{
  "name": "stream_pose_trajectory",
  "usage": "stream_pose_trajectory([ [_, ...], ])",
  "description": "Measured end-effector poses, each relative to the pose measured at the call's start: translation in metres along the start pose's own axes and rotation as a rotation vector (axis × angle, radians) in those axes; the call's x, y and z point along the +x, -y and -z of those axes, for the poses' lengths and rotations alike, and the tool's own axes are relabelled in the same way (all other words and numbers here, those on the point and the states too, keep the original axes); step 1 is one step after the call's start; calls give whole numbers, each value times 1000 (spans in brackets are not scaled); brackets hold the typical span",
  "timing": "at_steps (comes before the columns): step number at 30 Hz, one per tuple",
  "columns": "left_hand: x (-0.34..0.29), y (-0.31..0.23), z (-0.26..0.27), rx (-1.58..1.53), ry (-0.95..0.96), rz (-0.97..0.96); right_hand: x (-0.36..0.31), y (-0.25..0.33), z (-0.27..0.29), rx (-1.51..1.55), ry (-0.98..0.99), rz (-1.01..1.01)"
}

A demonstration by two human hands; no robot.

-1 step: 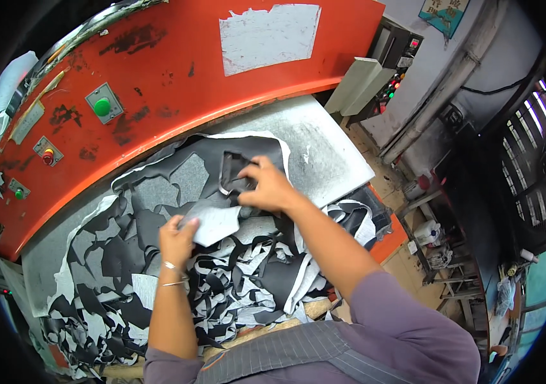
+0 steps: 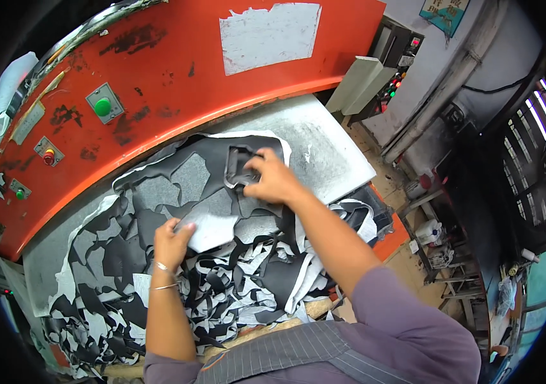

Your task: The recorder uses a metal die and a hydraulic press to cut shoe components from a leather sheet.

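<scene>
My right hand [image 2: 274, 181] grips the near right side of a dark metal cutting die [image 2: 230, 168], a hollow frame with thin walls. The die is on or just over a black sheet of leather-like material [image 2: 261, 141] with a whitish edge. Pinched between thumb and fingers of my left hand [image 2: 172, 243] is a cut piece of material [image 2: 212, 232], its pale side up. Around and below that hand lie black and grey offcuts [image 2: 122, 256]. Gaps in the black sheet let the grey surface beneath show through.
An orange machine beam [image 2: 170, 77] spans the far side, with a green button [image 2: 102, 107] and a red button [image 2: 49, 157]. The pale cutting board [image 2: 330, 147] reaches right. Tangled scraps [image 2: 241, 281] heap along the near edge. A control box [image 2: 388, 83] stands beyond at right.
My right hand and the die have shifted slightly to the right. My left hand has drawn a little left with the pale piece, widening the space between the hands.
</scene>
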State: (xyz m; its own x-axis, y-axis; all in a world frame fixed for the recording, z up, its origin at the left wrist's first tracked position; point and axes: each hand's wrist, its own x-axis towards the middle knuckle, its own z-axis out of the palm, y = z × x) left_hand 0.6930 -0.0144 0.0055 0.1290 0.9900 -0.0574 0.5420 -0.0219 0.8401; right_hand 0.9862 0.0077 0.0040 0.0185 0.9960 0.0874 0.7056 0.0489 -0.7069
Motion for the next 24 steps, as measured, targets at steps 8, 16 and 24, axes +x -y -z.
stream_pose_trajectory([
  [8,43,-64,-36,143,7,-164,18,-60,14,-236,-183,-115],
  [16,97,-43,-136,340,112,-456,-22,-66,-2,-151,-385,-50],
  [24,99,-52,-144,469,58,-500,-13,-76,0,-178,-458,49],
])
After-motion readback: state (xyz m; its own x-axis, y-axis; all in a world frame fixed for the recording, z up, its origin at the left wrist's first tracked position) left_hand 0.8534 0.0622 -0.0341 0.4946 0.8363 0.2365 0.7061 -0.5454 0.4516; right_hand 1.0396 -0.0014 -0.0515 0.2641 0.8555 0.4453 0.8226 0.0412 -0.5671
